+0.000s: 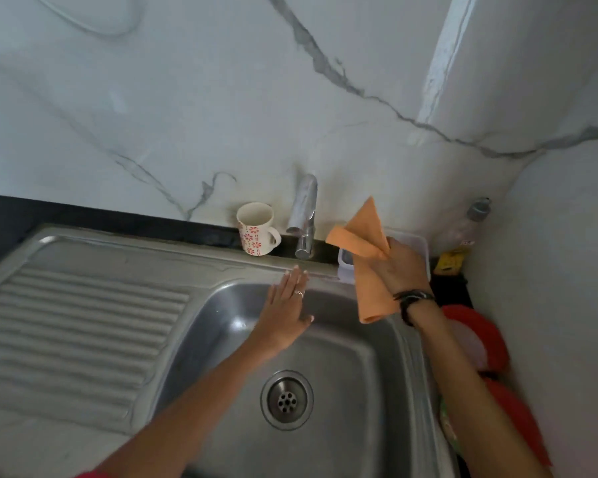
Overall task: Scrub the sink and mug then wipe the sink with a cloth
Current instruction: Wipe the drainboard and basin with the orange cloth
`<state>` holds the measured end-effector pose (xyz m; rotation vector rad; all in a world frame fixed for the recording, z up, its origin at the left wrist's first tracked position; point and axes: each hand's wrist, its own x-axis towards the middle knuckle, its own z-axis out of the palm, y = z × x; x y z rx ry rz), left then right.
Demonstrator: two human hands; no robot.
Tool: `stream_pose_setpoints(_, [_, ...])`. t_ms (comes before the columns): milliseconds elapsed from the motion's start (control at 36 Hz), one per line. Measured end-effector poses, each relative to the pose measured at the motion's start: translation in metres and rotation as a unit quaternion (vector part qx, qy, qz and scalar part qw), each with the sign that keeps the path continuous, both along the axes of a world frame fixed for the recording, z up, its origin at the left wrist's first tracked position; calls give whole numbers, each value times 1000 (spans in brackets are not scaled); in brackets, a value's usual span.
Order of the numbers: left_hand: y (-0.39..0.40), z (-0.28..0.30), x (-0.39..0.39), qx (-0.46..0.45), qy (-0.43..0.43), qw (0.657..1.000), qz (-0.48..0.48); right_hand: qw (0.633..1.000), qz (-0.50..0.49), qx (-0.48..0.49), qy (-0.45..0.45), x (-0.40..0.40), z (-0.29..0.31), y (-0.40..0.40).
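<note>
A steel sink with a round drain fills the lower middle. A white mug with red flowers stands upright on the dark ledge behind the basin, left of the chrome tap. My right hand grips an orange cloth above the basin's back right corner; the cloth hangs down past my wrist. My left hand hovers flat with straight fingers over the back of the basin, fingertips near the rim, holding nothing.
A ribbed steel draining board lies left of the basin. A clear plastic container sits behind the cloth, a bottle stands in the corner, and red plastic items lie right of the sink. Marble wall behind.
</note>
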<state>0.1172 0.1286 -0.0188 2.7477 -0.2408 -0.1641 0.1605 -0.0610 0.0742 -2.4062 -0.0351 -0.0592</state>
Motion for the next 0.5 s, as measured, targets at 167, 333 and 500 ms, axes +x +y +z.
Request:
stream_pose_setpoints(167, [93, -6, -38, 19, 26, 997, 64, 940, 17, 271, 208, -45, -27, 75])
stream_pose_setpoints(333, [202, -7, -58, 24, 29, 990, 136, 874, 25, 361, 325, -57, -48, 178])
stream_pose_setpoints(500, [316, -16, -74, 7, -2, 979, 206, 893, 111, 314, 304, -43, -64, 296])
